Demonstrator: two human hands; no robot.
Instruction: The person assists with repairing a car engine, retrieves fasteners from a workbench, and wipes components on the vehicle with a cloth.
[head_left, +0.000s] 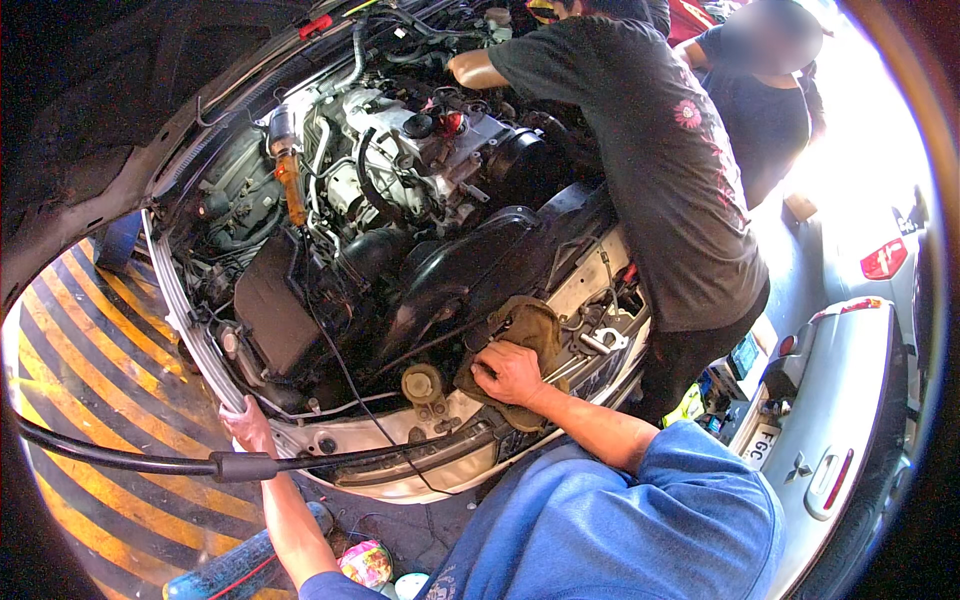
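Note:
My left hand (249, 425) grips the edge of the pale fender (192, 345) at the front left corner of an open engine bay. Farther right, my right hand (508, 373) lies on a brown cloth (533, 325) draped over the front panel. Its fingers are curled down, and whatever is under them is hidden. Left of this hand sits a round, yellowish cap or reservoir (422, 382). Slim metal tools or rods (580, 368) lie to its right. Beyond both hands is the engine (440, 150), with a black fan shroud (455, 270) on its near side.
The raised hood (90, 110) overhangs the left. An orange work light (290, 185) hangs above the engine. A black cable or rod (130, 455) crosses my left wrist. At right, a co-worker in a dark shirt (640, 170) leans in; another person (755, 120) and a silver car (835, 450) are behind.

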